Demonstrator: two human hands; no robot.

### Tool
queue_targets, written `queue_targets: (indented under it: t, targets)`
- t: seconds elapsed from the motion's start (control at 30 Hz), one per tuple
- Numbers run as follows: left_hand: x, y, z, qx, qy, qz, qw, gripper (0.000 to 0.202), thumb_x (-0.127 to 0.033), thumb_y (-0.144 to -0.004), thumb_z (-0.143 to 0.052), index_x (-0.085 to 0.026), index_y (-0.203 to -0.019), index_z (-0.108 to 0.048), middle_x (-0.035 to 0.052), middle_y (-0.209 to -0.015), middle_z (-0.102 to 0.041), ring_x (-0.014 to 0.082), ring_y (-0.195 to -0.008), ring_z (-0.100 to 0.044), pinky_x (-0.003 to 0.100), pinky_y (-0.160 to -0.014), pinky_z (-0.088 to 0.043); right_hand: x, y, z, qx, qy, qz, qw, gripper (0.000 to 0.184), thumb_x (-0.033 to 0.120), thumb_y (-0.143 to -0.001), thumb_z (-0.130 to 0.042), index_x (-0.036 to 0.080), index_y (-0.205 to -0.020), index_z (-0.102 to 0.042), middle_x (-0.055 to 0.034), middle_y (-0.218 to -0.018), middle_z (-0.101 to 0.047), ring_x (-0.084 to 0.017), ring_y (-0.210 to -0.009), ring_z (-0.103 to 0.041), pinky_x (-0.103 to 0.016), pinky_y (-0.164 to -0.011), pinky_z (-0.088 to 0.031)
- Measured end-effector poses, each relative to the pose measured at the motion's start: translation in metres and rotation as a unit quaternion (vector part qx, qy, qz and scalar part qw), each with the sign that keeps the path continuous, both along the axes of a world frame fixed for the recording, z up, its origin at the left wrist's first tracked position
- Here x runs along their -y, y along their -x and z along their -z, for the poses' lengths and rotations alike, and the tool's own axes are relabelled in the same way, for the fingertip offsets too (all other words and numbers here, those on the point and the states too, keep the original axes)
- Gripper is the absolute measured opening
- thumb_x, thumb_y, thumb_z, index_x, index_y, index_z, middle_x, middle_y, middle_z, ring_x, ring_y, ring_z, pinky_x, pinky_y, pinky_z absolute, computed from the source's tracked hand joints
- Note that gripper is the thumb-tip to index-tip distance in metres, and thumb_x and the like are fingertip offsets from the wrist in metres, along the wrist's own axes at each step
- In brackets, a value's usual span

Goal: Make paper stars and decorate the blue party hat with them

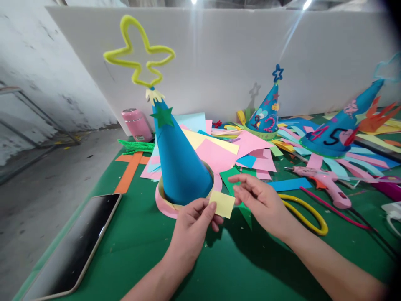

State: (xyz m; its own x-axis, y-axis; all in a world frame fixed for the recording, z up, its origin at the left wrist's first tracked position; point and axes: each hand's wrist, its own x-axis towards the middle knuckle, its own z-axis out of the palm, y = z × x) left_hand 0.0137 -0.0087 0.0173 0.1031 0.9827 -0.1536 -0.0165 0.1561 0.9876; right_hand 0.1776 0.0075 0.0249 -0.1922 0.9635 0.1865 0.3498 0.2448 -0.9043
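A smartphone, then a blue paper cone hat; by its pink brim the left hand pinches a pale yellow paper rectangle; the right hand, loosely open, hovers just beside it; farther right, a pink hot-glue gun

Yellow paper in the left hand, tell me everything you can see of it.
The paper is a small, flat, pale yellow, roughly rectangular piece, its visible face plain. It tilts slightly above the table, near the closest hat. The left hand pinches its left end, thumb in front; the right hand is close, apparently not touching.
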Motion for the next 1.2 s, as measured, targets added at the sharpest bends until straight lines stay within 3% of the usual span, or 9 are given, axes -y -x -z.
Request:
queue_targets:
  t: [0.17, 0.27, 0.4, 0.6, 0.87, 0.97, 1.03, 1.13, 1.2]
  targets:
    - [0.000, 0.006, 0.008, 0.030, -0.002, 0.007, 1.000, 0.024, -0.032, -0.077, -0.056, -0.013, -0.065, -0.064, 0.0043, -0.058, -0.064, 0.0131, -0.051, -0.052, 0.025, -0.055, -0.040, 0.002, 0.003, 0.010, -0.058, 0.012, 0.017, 0.998, 0.022, 0.035, -0.086, -0.043, 0.021, -0.100, -0.053, -0.0026, -0.080, -0.057, -0.014, -0.069, -0.055, -0.023, -0.057, -0.044]
    - [0.000, 0.007, 0.008, 0.043, 0.002, 0.022, 0.999, 0.023, -0.031, -0.077, -0.055, -0.013, -0.068, -0.066, 0.0043, -0.060, -0.064, 0.0135, -0.053, -0.052, 0.025, -0.056, -0.041, 0.007, 0.007, 0.011, -0.040, 0.034, -0.025, 0.998, 0.019, 0.034, -0.085, -0.044, 0.020, -0.085, -0.056, -0.0004, -0.072, -0.056, -0.012, -0.063, -0.051, -0.021, -0.053, -0.040]
    - [0.001, 0.005, 0.006, 0.092, 0.025, 0.028, 0.995, 0.025, -0.031, -0.079, -0.051, -0.012, -0.074, -0.067, 0.0050, -0.062, -0.064, 0.0137, -0.055, -0.053, 0.025, -0.056, -0.042, 0.011, 0.010, 0.012, 0.001, 0.038, -0.027, 0.999, 0.027, 0.032, -0.086, -0.044, 0.018, -0.066, -0.054, 0.0027, -0.057, -0.051, -0.010, -0.053, -0.044, -0.020, -0.047, -0.034]
    - [0.002, 0.003, 0.010, 0.107, 0.052, 0.056, 0.991, 0.018, -0.030, -0.072, -0.061, -0.014, -0.076, -0.067, 0.0022, -0.063, -0.061, 0.0104, -0.052, -0.050, 0.020, -0.047, -0.039, 0.011, 0.012, 0.013, -0.005, 0.047, -0.044, 0.998, 0.029, 0.032, -0.086, -0.041, 0.017, -0.065, -0.054, 0.0018, -0.058, -0.054, -0.011, -0.055, -0.048, -0.020, -0.050, -0.036]
    - [0.006, 0.000, 0.012, 0.083, 0.100, 0.073, 0.989, 0.020, -0.031, -0.071, -0.063, -0.011, -0.070, -0.065, 0.0012, -0.052, -0.060, 0.0079, -0.044, -0.046, 0.020, -0.045, -0.034, 0.004, 0.008, 0.014, 0.005, 0.010, 0.000, 1.000, 0.028, 0.035, -0.086, -0.042, 0.018, -0.068, -0.054, 0.0021, -0.056, -0.052, -0.011, -0.054, -0.049, -0.020, -0.048, -0.038]
    - [0.008, 0.000, 0.014, 0.075, 0.098, 0.061, 0.991, 0.021, -0.032, -0.070, -0.063, -0.011, -0.066, -0.064, 0.0012, -0.052, -0.060, 0.0081, -0.044, -0.046, 0.020, -0.045, -0.034, 0.002, -0.011, 0.011, 0.019, -0.017, 0.082, 0.996, 0.021, 0.035, -0.085, -0.043, 0.019, -0.083, -0.056, 0.0002, -0.062, -0.055, -0.014, -0.058, -0.053, -0.022, -0.051, -0.043]
    - [0.007, 0.001, 0.016, 0.070, 0.095, 0.050, 0.992, 0.022, -0.033, -0.070, -0.063, -0.011, -0.066, -0.063, 0.0013, -0.052, -0.060, 0.0082, -0.044, -0.046, 0.020, -0.046, -0.034, 0.007, -0.034, 0.013, 0.058, -0.035, 0.152, 0.986, 0.019, 0.035, -0.083, -0.046, 0.021, -0.095, -0.054, -0.0029, -0.078, -0.060, -0.016, -0.068, -0.057, -0.024, -0.058, -0.046]
    - [0.006, 0.003, 0.017, 0.067, 0.098, 0.040, 0.992, 0.021, -0.033, -0.071, -0.063, -0.011, -0.068, -0.063, 0.0005, -0.052, -0.060, 0.0082, -0.044, -0.046, 0.020, -0.045, -0.033, 0.026, -0.076, 0.023, 0.220, -0.037, 0.221, 0.949, 0.019, 0.032, -0.081, -0.048, 0.021, -0.095, -0.054, -0.0061, -0.087, -0.060, -0.020, -0.077, -0.058, -0.030, -0.067, -0.047]
    - [0.005, 0.004, 0.017, 0.069, 0.102, 0.038, 0.992, 0.021, -0.032, -0.071, -0.063, -0.012, -0.066, -0.063, 0.0000, -0.051, -0.060, 0.0080, -0.044, -0.046, 0.020, -0.045, -0.033, 0.042, -0.099, 0.032, 0.319, -0.029, 0.216, 0.922, 0.020, 0.032, -0.080, -0.047, 0.021, -0.095, -0.054, -0.0082, -0.095, -0.059, -0.023, -0.082, -0.058, -0.033, -0.067, -0.048]
